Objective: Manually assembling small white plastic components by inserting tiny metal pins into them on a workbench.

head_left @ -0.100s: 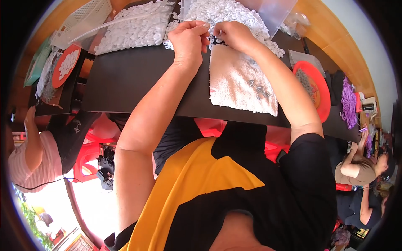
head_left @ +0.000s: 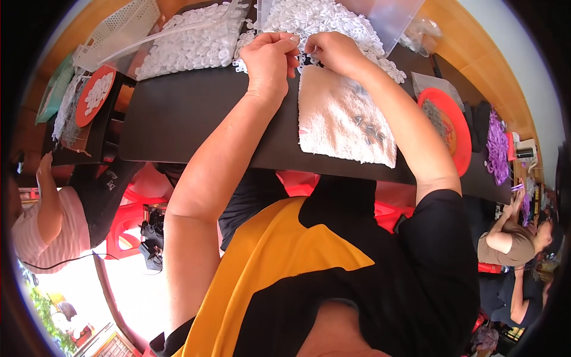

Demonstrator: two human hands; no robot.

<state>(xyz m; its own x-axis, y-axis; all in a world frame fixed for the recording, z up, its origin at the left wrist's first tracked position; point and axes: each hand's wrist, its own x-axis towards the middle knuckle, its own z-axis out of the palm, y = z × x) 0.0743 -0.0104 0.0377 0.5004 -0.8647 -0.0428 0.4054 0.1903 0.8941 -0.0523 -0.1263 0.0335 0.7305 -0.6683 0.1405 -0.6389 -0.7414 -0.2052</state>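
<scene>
At the far side of the dark table (head_left: pixel 178 119), my left hand (head_left: pixel 269 58) is closed in a pinch, its fingertips beside a heap of small white plastic pieces (head_left: pixel 321 21). Close to its right, my right hand (head_left: pixel 334 50) also has thumb and fingers pinched together. Whatever the fingertips hold is too small to make out. Below my right hand lies a whitish cloth (head_left: pixel 333 125) with several small dark metal pins (head_left: pixel 370 130) on it. Left of my left hand rests a clear bag (head_left: pixel 190 46) full of the same white pieces.
A clear plastic bin (head_left: pixel 399 27) stands around the white heap. On the right are a red plate (head_left: pixel 461 134) of greyish bits and a purple bundle (head_left: pixel 497 146). A red plate (head_left: pixel 89 113) with white pieces and a white basket (head_left: pixel 128 27) are at left. Other people sit on both sides.
The view has shifted very slightly, and both hands sit a touch lower in it. Their pinched poses look the same.
</scene>
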